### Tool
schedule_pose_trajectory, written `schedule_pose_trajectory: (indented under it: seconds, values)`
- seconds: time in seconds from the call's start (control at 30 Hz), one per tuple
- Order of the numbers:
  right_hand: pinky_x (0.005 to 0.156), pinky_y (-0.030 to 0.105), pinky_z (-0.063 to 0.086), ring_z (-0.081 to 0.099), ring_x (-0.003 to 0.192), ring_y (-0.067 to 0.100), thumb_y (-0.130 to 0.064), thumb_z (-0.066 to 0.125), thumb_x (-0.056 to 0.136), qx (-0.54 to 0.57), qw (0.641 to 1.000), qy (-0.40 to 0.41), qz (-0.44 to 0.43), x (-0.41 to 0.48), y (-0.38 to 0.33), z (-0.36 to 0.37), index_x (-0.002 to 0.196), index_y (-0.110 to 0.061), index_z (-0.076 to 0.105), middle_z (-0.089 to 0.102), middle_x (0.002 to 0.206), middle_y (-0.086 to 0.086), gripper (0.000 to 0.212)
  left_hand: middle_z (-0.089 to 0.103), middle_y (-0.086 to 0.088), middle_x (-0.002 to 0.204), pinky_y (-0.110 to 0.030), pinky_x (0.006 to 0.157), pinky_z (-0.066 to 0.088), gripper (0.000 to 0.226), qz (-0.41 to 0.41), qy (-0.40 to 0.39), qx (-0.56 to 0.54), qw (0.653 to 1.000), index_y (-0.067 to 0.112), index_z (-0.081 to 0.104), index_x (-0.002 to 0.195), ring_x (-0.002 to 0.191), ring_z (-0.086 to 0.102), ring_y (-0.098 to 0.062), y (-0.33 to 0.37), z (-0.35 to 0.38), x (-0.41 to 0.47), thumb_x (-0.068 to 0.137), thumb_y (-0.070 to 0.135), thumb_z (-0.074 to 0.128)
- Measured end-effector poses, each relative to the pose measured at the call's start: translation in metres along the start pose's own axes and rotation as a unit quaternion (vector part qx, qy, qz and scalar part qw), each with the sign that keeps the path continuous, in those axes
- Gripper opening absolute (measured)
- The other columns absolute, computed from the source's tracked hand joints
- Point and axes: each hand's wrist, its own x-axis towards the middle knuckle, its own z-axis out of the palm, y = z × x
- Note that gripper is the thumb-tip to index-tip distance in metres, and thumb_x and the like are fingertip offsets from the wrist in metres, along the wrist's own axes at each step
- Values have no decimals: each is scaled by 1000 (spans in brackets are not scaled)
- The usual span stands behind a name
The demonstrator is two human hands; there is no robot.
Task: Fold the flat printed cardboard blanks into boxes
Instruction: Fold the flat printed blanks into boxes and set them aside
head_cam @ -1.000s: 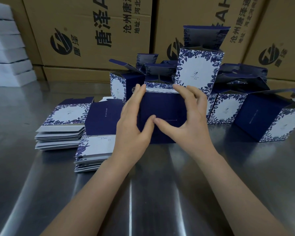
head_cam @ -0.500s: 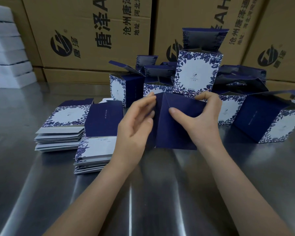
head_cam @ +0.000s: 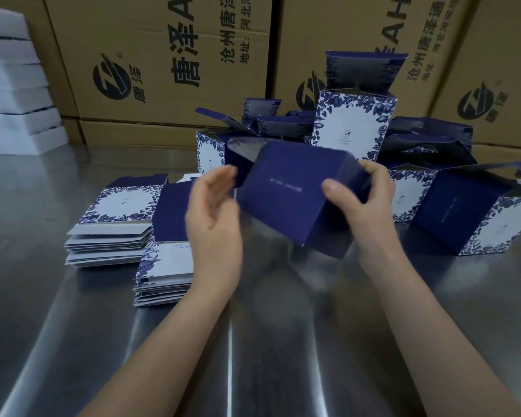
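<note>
Now the blue box (head_cam: pixel 292 200) has tipped up, gripped by the right hand (head_cam: pixel 370 212) mid-frame. The left hand (head_cam: pixel 214 218) hangs open beside it. Finished boxes (head_cam: pixel 352 127) behind stand with lids open.

- The light is dim and cool and seems to come from above, so everything has a bluish-grey cast.
- The brushed grey steel worktop (head_cam: pixel 73 341) carries long pale streaks of glare. The brightest is a narrow line running toward the camera between the forearms.
- Faint, soft-edged shadows lie on the steel beneath the dark blue printed cardboard box (head_cam: pixel 295 203).
- Motion blur smears the left hand (head_cam: pixel 214 224), its fingers (head_cam: pixel 226 176) and the box's lower edge. The right hand (head_cam: pixel 370 212) is only slightly soft.
- The brown corrugated cartons (head_cam: pixel 169 55) at the back are sharp enough to read, but wide-angle bending makes them lean outward near the sides.
- The stacked white foam slabs (head_cam: pixel 12 85) at top left look pale, with little detail.
</note>
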Motion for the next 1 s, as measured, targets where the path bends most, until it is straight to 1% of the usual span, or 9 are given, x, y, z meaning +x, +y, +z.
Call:
schedule_pose_trajectory:
  seconds: [0.13, 0.27, 0.37, 0.5, 0.6, 0.7, 0.77, 0.87, 1.0]
  values:
    - [95, 37, 52, 64, 109, 15, -47, 71, 64, 312, 941, -38, 126, 4, -2, -5, 124, -21, 56, 67, 116, -4, 67, 49, 3, 134, -27, 107, 39, 35, -141, 130, -50, 980, 26, 46, 125, 125, 50, -7, -8, -12, 18, 96, 7, 50]
    - [100, 41, 48, 65, 106, 24, -51, 55, 85, 466, 858, -111, 184, -2, 0, 0, 118, -19, 66, 68, 117, 4, 47, 63, 2, 110, -33, 90, 50, 44, -305, 30, -210, 928, 19, 52, 130, 112, 57, -21, -9, -12, 22, 93, 42, 57]
    - [95, 39, 50, 68, 98, 22, -52, 57, 81, 493, 835, -139, 200, -6, 6, 5, 105, -18, 71, 70, 110, 3, 44, 69, -1, 123, -42, 89, 55, 52, -346, -93, -278, 891, 22, 62, 126, 113, 66, -22, -5, -11, 19, 87, 55, 52]
    - [95, 38, 48, 66, 99, 23, -47, 57, 80, 449, 847, -141, 247, -5, 9, 7, 106, -17, 72, 70, 112, 4, 42, 64, -6, 131, -46, 94, 52, 44, -327, -100, -280, 897, 17, 55, 136, 120, 62, -25, -7, -10, 18, 94, 31, 52]
    - [74, 25, 54, 68, 90, 16, -32, 50, 95, 351, 898, -78, 255, 1, 9, 8, 118, -20, 64, 71, 107, 1, 30, 69, -4, 122, -44, 89, 55, 38, -272, -40, -209, 939, 18, 52, 136, 110, 67, -22, -8, -8, 20, 99, 11, 45]
    - [84, 27, 53, 61, 103, 10, -17, 52, 98, 133, 979, 24, 151, 1, 10, 9, 128, -26, 55, 60, 123, 0, 32, 76, 5, 96, -30, 68, 57, 35, -220, 0, -154, 963, 23, 60, 114, 87, 72, -11, -4, -7, 21, 97, 1, 39]
    - [91, 20, 48, 56, 110, 5, -17, 55, 97, 49, 996, 46, 59, -2, 6, 10, 122, -32, 58, 56, 128, -2, 29, 75, 8, 90, -27, 66, 55, 39, -193, -3, -86, 977, 27, 62, 106, 84, 70, -10, -3, -6, 18, 94, 0, 36]
    - [96, 17, 46, 55, 116, -4, -34, 56, 94, 94, 994, -23, 45, -7, -2, 15, 120, -34, 60, 56, 135, -7, 26, 71, 8, 107, -35, 81, 56, 46, -139, -39, 2, 989, 26, 60, 123, 97, 66, -9, 0, -1, 10, 92, 1, 36]
    - [116, 43, 31, 46, 134, 13, -58, 55, 83, 134, 979, -115, 105, -7, -5, 19, 143, -22, 46, 51, 144, -4, 71, 49, 12, 147, -46, 114, 37, 60, -68, -161, 8, 985, 33, 38, 149, 136, 45, -10, 2, -1, 4, 92, 22, 53]
